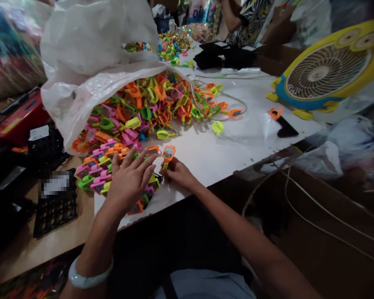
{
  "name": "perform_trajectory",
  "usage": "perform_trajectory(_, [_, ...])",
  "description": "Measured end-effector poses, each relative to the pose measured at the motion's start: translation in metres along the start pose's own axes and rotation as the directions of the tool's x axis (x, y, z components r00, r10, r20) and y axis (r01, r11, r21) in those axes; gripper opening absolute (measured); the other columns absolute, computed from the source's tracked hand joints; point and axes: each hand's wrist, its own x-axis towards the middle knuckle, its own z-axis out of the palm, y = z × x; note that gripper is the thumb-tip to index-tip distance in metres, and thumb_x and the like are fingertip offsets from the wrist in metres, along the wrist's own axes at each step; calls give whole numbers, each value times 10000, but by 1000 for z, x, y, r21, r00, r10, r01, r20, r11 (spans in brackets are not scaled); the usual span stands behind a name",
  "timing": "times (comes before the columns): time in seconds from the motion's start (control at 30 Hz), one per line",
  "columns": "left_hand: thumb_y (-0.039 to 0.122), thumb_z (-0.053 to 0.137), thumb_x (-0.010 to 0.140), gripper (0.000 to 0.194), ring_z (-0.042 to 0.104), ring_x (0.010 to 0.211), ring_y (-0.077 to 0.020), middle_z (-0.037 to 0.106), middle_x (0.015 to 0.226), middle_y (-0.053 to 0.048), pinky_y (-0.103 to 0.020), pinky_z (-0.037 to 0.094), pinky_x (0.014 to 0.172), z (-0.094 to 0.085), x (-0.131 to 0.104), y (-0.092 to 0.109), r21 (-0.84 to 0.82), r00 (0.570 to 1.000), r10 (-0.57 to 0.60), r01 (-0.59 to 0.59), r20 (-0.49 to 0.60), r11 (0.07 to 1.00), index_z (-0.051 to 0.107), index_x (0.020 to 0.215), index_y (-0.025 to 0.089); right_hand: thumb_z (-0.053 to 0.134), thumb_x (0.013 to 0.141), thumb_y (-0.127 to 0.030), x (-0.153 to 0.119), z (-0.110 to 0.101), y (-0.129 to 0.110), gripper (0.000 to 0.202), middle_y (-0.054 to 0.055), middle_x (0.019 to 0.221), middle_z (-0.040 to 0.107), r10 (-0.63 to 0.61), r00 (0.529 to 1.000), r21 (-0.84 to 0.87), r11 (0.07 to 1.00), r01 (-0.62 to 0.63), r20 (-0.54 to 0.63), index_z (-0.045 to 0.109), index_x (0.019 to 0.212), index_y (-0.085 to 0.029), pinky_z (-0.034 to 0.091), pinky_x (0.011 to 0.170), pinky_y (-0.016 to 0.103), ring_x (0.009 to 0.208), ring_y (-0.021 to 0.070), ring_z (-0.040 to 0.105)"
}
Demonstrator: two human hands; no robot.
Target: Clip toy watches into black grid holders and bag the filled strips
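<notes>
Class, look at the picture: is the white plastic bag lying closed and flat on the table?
No: the white plastic bag gapes open, with colourful plastic toys spilling from its mouth onto the white table.

That white plastic sack [93, 54] covers the back of the colourful plastic toy pile [137, 112], the label on the black crate [54, 185] is blurred out, and the yellow cartoon fan [330, 70] runs off the right edge.

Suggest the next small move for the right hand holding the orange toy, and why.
Probably set the small orange plastic toy down among the sorted toys under the left hand: the right hand pinches it upright, apart from the big loose pile of coloured plastic toys.
</notes>
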Motion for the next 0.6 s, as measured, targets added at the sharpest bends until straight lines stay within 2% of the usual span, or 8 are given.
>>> perform_trajectory(0.07, [502, 232, 1052, 495, 320, 1492, -328, 492, 1527, 6, -703, 152, 1181, -1, 0, 1, 7, 1000, -1, 1, 12, 1000, 531, 1424, 372, 727, 782, -389, -1, 6, 8, 291, -58, 716, 582, 16, 999, 41, 999, -18, 35, 519, 897, -221, 502, 516, 246, 513, 104, 573])
perform_trajectory(0.13, [495, 215, 1056, 506, 315, 1494, -327, 485, 1533, 7, -704, 148, 1180, -3, 0, 3, 18, 999, -13, 12, 30, 1000, 527, 1431, 359, 718, 790, -347, -2, 8, 14, 243, -39, 740, 620, 12, 1000, -33, 999, -11, 14, 546, 901, -216, 519, 569, 259, 583, 126, 603])
perform_trajectory(0.23, [498, 197, 1058, 519, 306, 1499, -324, 476, 1538, 11, -701, 145, 1182, -5, 0, 6, 26, 998, -35, 34, 46, 999, 512, 1444, 350, 692, 790, -238, -3, 5, 15, 211, -7, 880, 691, -135, 991, -273, 953, 129, -2, 586, 971, -220, 528, 706, 281, 759, 162, 647])
perform_trajectory(0.3, [514, 194, 1055, 526, 295, 1505, -318, 465, 1546, 16, -700, 143, 1185, -5, 0, 6, 23, 998, -39, 38, 45, 999, 490, 1459, 351, 640, 824, -209, -5, 4, 13, 157, 10, 940, 702, -239, 969, -408, 880, 244, 63, 604, 976, -218, 512, 775, 292, 846, 177, 650])
perform_trajectory(0.37, [527, 192, 1052, 531, 286, 1508, -317, 453, 1554, 19, -705, 144, 1184, -5, -1, 5, 18, 998, -36, 36, 44, 999, 464, 1474, 355, 575, 872, -206, -7, 4, 11, 106, 28, 955, 700, -284, 952, -494, 815, 302, 113, 610, 972, -211, 497, 779, 291, 856, 182, 646])
perform_trajectory(0.5, [522, 205, 1052, 520, 287, 1506, -328, 448, 1559, 12, -712, 147, 1181, -3, -2, 4, 16, 999, -29, 28, 40, 999, 444, 1485, 361, 492, 926, -189, -9, 8, 9, 169, 47, 984, 704, -266, 955, -616, 733, 288, 130, 619, 1036, -204, 484, 759, 271, 843, 177, 640])
perform_trajectory(0.6, [509, 256, 1051, 486, 287, 1503, -346, 439, 1566, 4, -729, 146, 1171, -3, -2, 3, 22, 999, -14, 13, 47, 1000, 444, 1480, 381, 494, 904, -136, -9, 10, 7, 197, 44, 1006, 708, -255, 956, -646, 707, 288, 147, 626, 1032, -205, 483, 756, 256, 844, 168, 636])
